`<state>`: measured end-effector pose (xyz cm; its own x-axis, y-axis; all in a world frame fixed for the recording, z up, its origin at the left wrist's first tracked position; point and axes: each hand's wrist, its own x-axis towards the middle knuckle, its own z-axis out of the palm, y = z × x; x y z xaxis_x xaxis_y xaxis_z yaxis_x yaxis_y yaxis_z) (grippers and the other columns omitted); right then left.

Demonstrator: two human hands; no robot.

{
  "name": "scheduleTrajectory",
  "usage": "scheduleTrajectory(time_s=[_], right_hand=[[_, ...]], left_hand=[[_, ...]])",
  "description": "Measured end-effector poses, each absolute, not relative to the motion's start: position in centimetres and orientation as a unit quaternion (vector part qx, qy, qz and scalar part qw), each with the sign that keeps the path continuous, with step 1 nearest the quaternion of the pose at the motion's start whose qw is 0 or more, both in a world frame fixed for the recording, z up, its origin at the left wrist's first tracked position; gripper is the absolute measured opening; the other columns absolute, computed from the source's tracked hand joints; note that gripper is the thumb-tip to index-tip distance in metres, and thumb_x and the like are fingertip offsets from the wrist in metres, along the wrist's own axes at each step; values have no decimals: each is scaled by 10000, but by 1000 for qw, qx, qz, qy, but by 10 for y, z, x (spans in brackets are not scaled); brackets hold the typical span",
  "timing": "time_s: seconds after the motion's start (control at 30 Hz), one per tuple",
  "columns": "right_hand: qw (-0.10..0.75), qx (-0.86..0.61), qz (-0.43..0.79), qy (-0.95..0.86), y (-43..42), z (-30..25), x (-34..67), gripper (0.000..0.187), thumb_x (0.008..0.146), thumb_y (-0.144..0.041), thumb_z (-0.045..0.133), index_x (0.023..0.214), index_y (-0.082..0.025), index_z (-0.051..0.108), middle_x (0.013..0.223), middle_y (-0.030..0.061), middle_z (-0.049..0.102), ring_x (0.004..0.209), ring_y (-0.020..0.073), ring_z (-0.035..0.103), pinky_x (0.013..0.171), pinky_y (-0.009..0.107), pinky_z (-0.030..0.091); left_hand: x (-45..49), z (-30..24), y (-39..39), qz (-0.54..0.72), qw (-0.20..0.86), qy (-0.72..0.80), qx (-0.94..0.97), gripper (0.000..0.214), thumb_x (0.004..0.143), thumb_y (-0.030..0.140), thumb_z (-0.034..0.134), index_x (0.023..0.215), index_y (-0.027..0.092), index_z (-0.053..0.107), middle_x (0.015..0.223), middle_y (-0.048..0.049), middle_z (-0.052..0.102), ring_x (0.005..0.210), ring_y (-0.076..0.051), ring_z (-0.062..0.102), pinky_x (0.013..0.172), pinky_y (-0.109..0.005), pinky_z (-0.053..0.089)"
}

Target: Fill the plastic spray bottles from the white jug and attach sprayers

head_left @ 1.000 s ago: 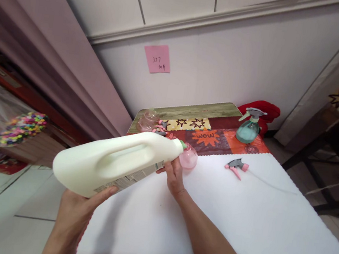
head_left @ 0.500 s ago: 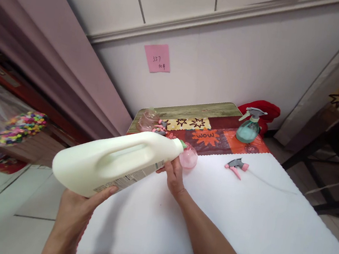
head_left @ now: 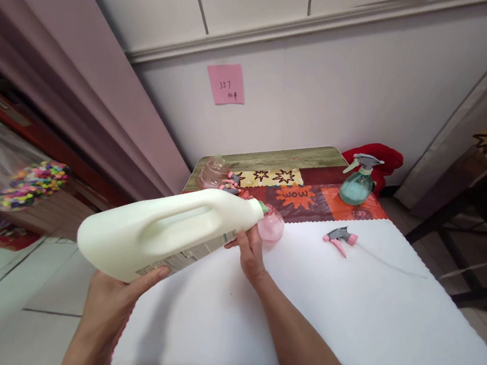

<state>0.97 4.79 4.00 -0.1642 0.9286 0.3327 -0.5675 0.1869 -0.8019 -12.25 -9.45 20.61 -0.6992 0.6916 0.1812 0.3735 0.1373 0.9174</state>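
A large pale-green detergent jug point(head_left: 115, 234) lies tilted on its side, its green spout meeting the mouth of a small pink round bottle point(head_left: 271, 228) on the table. Under the jug's base end, my left hand point(head_left: 118, 295) grips it, thumb along the label. My right hand point(head_left: 251, 252) is closed round the underside of the jug near its neck, beside the pink bottle; some fingers are hidden behind the jug. Off to the right rests a pink and grey spray nozzle point(head_left: 341, 237) with a long thin tube.
A green spray bottle point(head_left: 356, 188) stands at the back right of the table. Behind the jug are a clear pink bottle point(head_left: 212, 172) and another pink-grey nozzle point(head_left: 232, 180). White cloth point(head_left: 342, 321) covers the table's front. A dark stool point(head_left: 478, 237) stands at right.
Almost nothing differs. The jug's base end and my left hand have shifted very slightly to the right; my right hand and the pink bottle stay put.
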Motion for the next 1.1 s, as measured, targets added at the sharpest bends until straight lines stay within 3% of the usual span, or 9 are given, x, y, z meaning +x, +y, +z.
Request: scheduleTrajectory(time_s=[1.1], right_hand=[[612, -194, 615, -457, 47, 43, 11, 485, 976, -571, 601, 1285, -211, 502, 972, 42, 664, 713, 165, 697, 551, 302, 663]], left_hand=[[-122, 208, -93, 554, 149, 740, 350, 607, 543, 318, 937, 1114, 179, 785, 1069, -98, 818, 1131, -375, 733, 958, -456, 623]])
